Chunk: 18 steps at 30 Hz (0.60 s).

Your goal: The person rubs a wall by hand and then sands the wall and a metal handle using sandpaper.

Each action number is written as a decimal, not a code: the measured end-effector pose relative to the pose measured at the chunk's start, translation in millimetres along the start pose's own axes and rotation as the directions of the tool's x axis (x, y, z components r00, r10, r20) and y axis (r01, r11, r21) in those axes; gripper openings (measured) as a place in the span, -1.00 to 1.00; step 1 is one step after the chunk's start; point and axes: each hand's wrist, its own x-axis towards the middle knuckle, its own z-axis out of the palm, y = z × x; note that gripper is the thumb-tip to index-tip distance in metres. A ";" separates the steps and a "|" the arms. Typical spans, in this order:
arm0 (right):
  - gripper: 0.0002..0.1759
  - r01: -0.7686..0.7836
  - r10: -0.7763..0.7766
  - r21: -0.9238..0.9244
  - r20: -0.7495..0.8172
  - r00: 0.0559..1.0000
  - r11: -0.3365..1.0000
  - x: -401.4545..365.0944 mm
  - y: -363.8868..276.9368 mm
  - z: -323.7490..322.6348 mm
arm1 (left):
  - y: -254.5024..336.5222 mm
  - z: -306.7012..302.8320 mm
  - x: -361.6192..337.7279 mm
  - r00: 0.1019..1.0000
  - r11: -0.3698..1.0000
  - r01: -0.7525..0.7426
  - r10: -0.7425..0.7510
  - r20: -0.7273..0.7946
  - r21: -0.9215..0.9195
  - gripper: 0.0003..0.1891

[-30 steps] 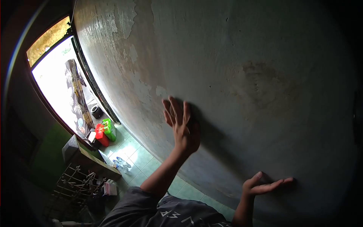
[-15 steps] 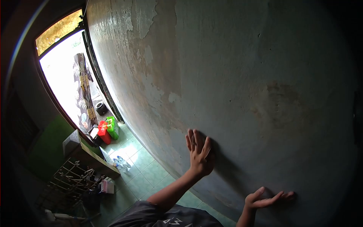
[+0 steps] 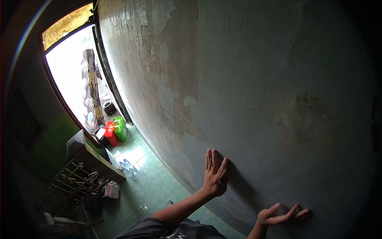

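stained, peeling wall [image 3: 258, 99] fills the view straight ahead. left hand [image 3: 215, 175] lies flat on it, fingers open but closer together, slid lower than a second ago. right hand [image 3: 280, 217] stays splayed low against it, gripping nothing.

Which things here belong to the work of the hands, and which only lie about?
In use: left hand and right hand, both open on the wall.
Lying about: red bag, green bag, water bottles on the floor, rack.
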 end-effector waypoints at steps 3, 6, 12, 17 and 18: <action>-0.38 0.000 0.000 0.005 -0.014 1.000 1.000 -3.3 0.2 1.8 | -15.0 -3.5 37.1 0.994 0.995 -0.098 0.099 -0.053 0.023 -0.41; -0.40 0.000 0.001 0.029 -0.035 0.999 1.000 -2.9 0.1 0.8 | -11.5 -29.5 123.8 0.975 0.976 -0.186 0.197 -0.104 0.110 -0.38; -0.42 0.043 -0.043 0.005 -0.022 0.999 0.999 -2.5 3.2 0.1 | -0.8 -7.3 57.1 0.974 0.974 -0.225 0.225 -0.008 0.031 -0.38; -0.44 0.021 -0.021 -0.007 -0.023 1.000 1.000 -3.3 0.2 1.2 | 12.6 20.2 -10.2 0.956 0.956 -0.292 0.292 0.020 -0.021 -0.39; -0.44 0.026 -0.027 -0.004 -0.022 0.999 1.000 -3.3 -0.5 0.4 | 3.6 10.6 21.4 0.952 0.952 -0.305 0.306 -0.019 0.015 -0.42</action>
